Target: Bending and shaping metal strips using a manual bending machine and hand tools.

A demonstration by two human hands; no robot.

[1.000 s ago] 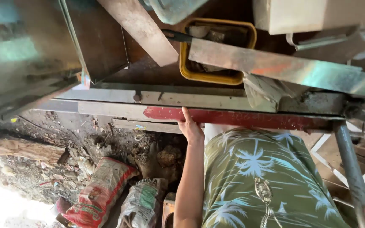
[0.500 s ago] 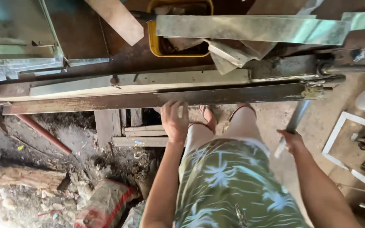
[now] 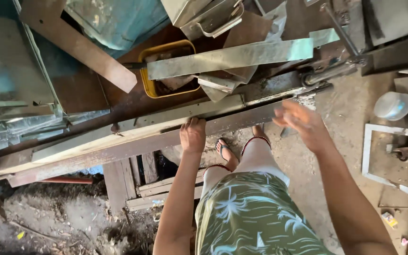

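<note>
Running from lower left to upper right across the view, a long metal bar (image 3: 133,144) lies flat at about waist level in front of the person, with a paler strip (image 3: 166,118) lying along its far edge. This bar is the largest thing within reach, and its long axis crosses the body at a slant, so that its right end, by a round steel shaft (image 3: 327,73), sits farther from the person than its left. Beyond it a folded sheet of bright metal (image 3: 232,56) lies roughly parallel, partly over a yellow tub (image 3: 148,80), and a wooden plank (image 3: 79,45) leans in from the upper left. Below the bar are a wooden pallet (image 3: 133,186), dirt floor, and the person's sandalled foot (image 3: 225,151). A white plastic bowl (image 3: 393,105) sits off to the right on the concrete, well apart from everything in hand. The left hand (image 3: 193,135) rests on the near edge of the bar near its middle, fingers curled over the top and pressed together. The right hand (image 3: 303,123) hovers just beside the bar's right end, blurred, fingers spread and holding nothing; whether it touches the metal cannot be told. Of the two, the left is the one plainly on the bar.
</note>
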